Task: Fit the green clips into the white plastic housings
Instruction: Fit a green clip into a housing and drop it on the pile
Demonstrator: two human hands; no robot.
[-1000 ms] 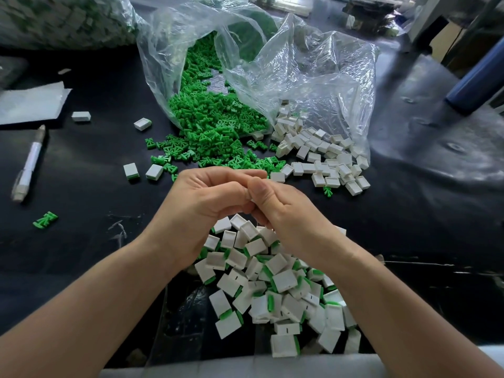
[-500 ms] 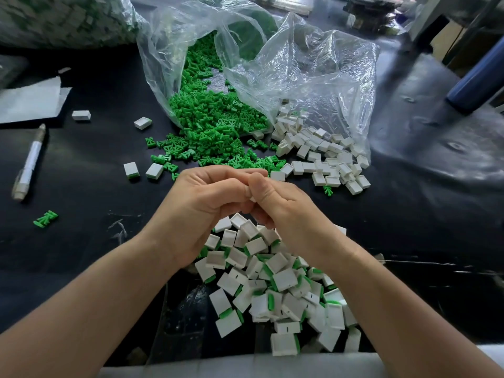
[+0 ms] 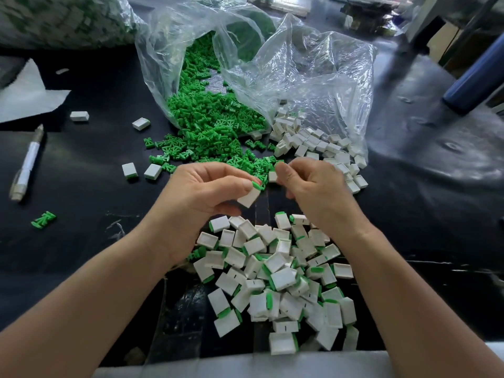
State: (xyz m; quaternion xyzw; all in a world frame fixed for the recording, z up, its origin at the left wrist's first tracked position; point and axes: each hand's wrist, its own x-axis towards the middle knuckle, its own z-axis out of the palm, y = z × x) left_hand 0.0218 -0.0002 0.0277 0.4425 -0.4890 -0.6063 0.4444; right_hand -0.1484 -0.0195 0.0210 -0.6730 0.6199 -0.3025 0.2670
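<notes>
My left hand (image 3: pixel 201 197) pinches a white housing (image 3: pixel 248 197) with a green clip showing at its top edge. My right hand (image 3: pixel 316 186) hovers just to the right of it, apart from it, fingers curled and thumb against forefinger, with nothing visible in it. Loose green clips (image 3: pixel 212 132) spill from a clear plastic bag (image 3: pixel 313 72) just beyond my hands. Empty white housings (image 3: pixel 313 143) lie heaped to the right of the clips. Below my hands sits a pile of housings with green clips in them (image 3: pixel 272 274).
A white pen (image 3: pixel 27 165) and a white paper sheet (image 3: pixel 27 96) lie on the black table at the left. Stray housings (image 3: pixel 129 170) and a lone green clip (image 3: pixel 43 219) are scattered there. Another full bag (image 3: pixel 60 20) stands at the back left, a blue cylinder (image 3: pixel 474 83) at the right.
My hands were pressed together on one piece. They have now parted: the left keeps the housing with the clip in it, and the right has moved up and to the right.
</notes>
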